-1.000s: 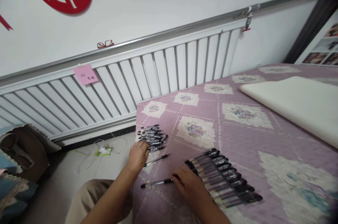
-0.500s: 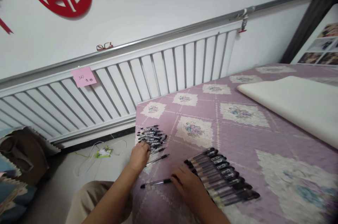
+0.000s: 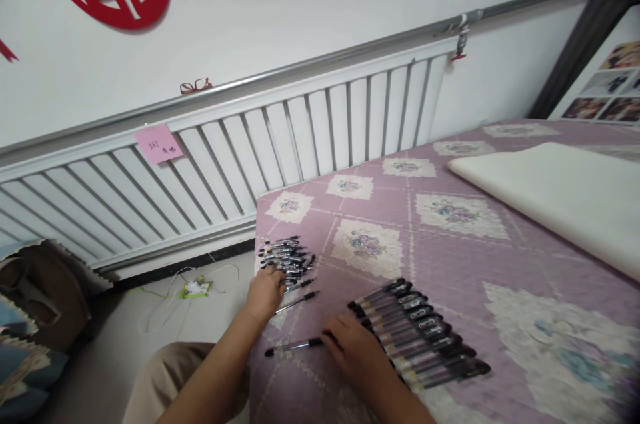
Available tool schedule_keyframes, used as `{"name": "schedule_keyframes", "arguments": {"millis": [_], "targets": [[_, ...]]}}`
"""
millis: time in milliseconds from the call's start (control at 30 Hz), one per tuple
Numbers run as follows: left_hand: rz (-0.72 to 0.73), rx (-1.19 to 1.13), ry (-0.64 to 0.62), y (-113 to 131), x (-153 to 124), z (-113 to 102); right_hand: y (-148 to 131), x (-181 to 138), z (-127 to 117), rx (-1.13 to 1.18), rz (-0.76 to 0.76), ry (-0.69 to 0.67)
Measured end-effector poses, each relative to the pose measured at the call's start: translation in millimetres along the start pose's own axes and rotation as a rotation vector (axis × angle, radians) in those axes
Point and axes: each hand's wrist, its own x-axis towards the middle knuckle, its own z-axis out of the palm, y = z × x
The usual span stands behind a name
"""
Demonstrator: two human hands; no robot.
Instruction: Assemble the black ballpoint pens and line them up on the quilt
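Note:
My left hand (image 3: 263,293) rests curled at the near edge of a loose pile of black pens (image 3: 286,257) on the purple bed cover (image 3: 450,257); one pen (image 3: 297,302) lies beside its fingers. My right hand (image 3: 353,349) lies on the cover, its fingertips touching the cap end of a single pen (image 3: 293,346). Just right of that hand, a neat row of several black pens (image 3: 417,334) lies side by side.
A white folded pad (image 3: 555,194) lies at the bed's far right. A white slatted radiator cover (image 3: 240,151) with a pink note (image 3: 157,143) lines the wall; glasses (image 3: 195,85) sit on the rail. A power strip (image 3: 193,289) with cables and a bag (image 3: 45,291) are on the floor.
Both hands stay in place on the pens; only the view has shifted slightly.

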Motion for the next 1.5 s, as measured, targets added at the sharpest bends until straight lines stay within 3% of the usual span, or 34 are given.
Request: {"name": "schedule_keyframes", "arguments": {"millis": [233,433,500,567,700,833,967,1100,1233,1367,1500], "targets": [[0.003,-0.032,0.033,2.1,1.0,-0.7,-0.8,0.1,0.6,0.008,-0.008,0.009],[0.023,-0.117,0.132,12.2,-16.6,-6.8,1.9,0.2,1.0,0.159,0.044,0.053],[0.038,-0.189,0.165,21.2,-27.4,-8.0,4.4,0.8,1.0,0.284,0.087,0.115],[0.056,-0.423,0.228,33.4,-39.4,-8.2,6.3,1.6,0.3,0.415,0.154,0.164],[0.096,-0.651,0.157,61.1,-60.6,-8.0,5.9,3.1,-3.6,0.605,0.258,0.169],[0.117,-0.698,0.081,77.0,-71.5,-8.3,3.3,3.5,-10.6,0.633,0.221,0.145],[0.133,-0.668,0.124,68.5,-79.2,-4.0,5.6,3.1,-17.0,0.606,0.228,0.182],[0.164,-0.452,0.151,47.4,-94.0,9.9,13.8,2.4,-16.5,0.662,0.266,0.270],[0.159,-0.313,0.101,36.2,-108.3,23.3,20.8,2.9,-8.6,0.780,0.314,0.318],[0.155,-0.345,0.111,35.4,-112.1,26.1,23.7,3.0,-3.5,0.850,0.319,0.336],[0.139,-0.444,0.139,33.5,-111.3,25.4,21.1,0.2,-9.7,0.731,0.293,0.323]]}}
